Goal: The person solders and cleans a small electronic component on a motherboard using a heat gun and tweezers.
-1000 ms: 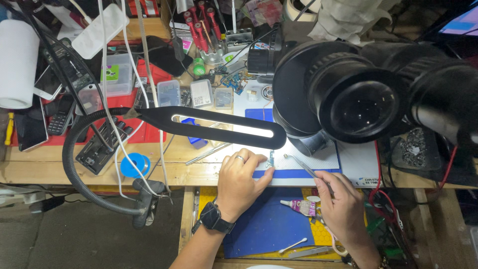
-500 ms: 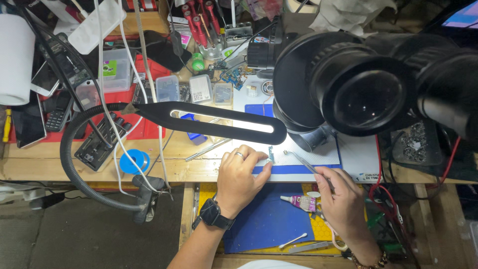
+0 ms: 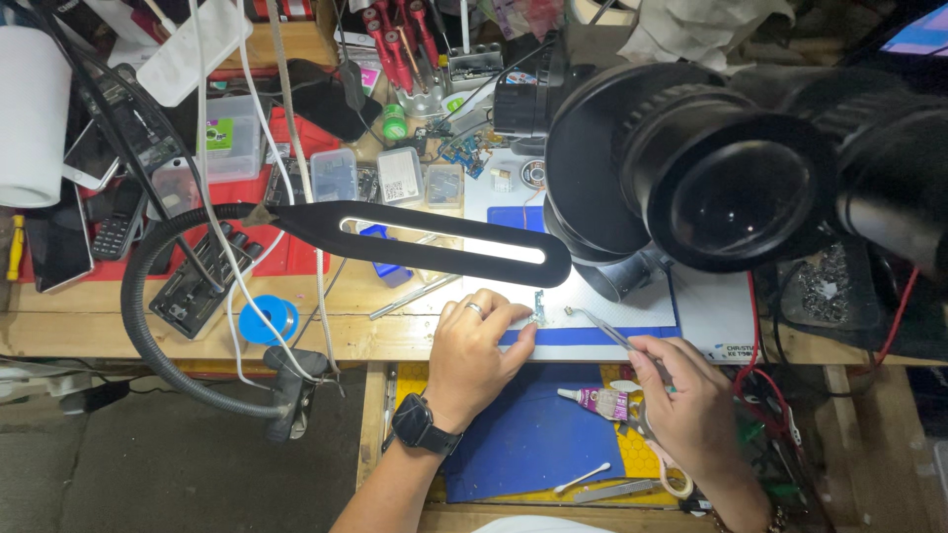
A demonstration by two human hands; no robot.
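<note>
My left hand point(image 3: 476, 350), with a ring and a black wristwatch, rests on the white mat point(image 3: 711, 316) and pinches a small narrow circuit board point(image 3: 539, 304) upright at its fingertips. My right hand point(image 3: 686, 400) grips metal tweezers point(image 3: 600, 330), whose tips point left at a tiny part just right of the board. A small glue tube point(image 3: 597, 400) lies under my right hand on the blue mat point(image 3: 513, 434). The microscope's black eyepieces point(image 3: 721, 173) loom large above the work spot.
A black flexible-neck lamp bar point(image 3: 444, 240) shines over the bench. Small plastic parts boxes point(image 3: 400, 178), red-handled screwdrivers point(image 3: 395, 30), old phones point(image 3: 109, 222), a blue solder spool point(image 3: 265, 321) and white cables crowd the left and back. A cotton swab point(image 3: 581, 479) lies on the blue mat.
The view has shifted slightly. Both hands stay nearly in place, the tweezers still pointing at the small board.
</note>
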